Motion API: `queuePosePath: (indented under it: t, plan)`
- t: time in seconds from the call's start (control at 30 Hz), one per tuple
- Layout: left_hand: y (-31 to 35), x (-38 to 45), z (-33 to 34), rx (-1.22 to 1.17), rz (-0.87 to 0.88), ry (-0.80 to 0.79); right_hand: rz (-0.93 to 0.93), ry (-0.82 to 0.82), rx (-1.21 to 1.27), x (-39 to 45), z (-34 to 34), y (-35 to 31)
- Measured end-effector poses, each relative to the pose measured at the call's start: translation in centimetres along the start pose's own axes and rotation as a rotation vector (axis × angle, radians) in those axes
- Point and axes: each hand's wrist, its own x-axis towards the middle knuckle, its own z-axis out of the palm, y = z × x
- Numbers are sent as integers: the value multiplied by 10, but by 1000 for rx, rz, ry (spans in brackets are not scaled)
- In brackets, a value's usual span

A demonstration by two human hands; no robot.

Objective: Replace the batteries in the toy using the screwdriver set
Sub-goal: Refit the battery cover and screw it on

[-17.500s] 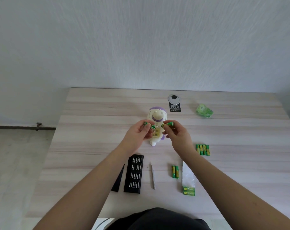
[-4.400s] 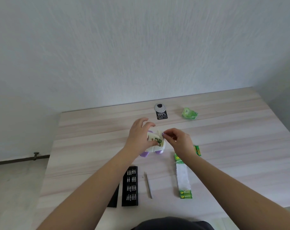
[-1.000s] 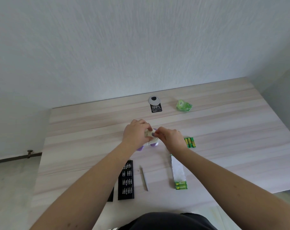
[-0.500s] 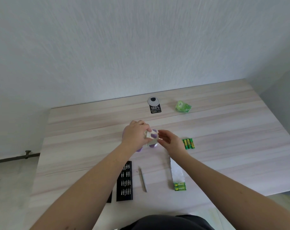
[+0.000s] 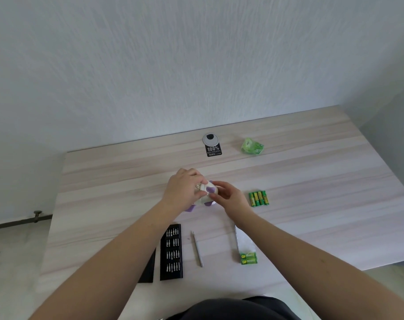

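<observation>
The white and purple toy [image 5: 207, 195] lies on the wooden table [image 5: 312, 181] between my hands. My left hand [image 5: 182, 191] grips its left side with curled fingers. My right hand [image 5: 228, 197] holds its right side, fingertips on the toy's white body. The battery compartment is hidden by my fingers. Several green batteries [image 5: 258, 199] lie in a row just right of my right hand. The slim grey screwdriver [image 5: 197, 248] lies near the front edge, beside the black bit case [image 5: 171, 251].
A torn battery pack [image 5: 246, 249] with green batteries in its end lies front right. Crumpled green wrapping [image 5: 251, 146] and a round cable grommet with a black label [image 5: 211, 145] sit at the back. The case lid [image 5: 148, 269] lies left of the bits.
My left hand has closed further over the toy. My right fingers moved from pinching at the toy's top to resting on its right side.
</observation>
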Motion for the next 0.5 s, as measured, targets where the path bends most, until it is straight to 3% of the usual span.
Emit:
queuePosePath:
  t: [0.5]
  plan:
    - [-4,1,6,-17,12,10,-38,2,-117,-3,1,2]
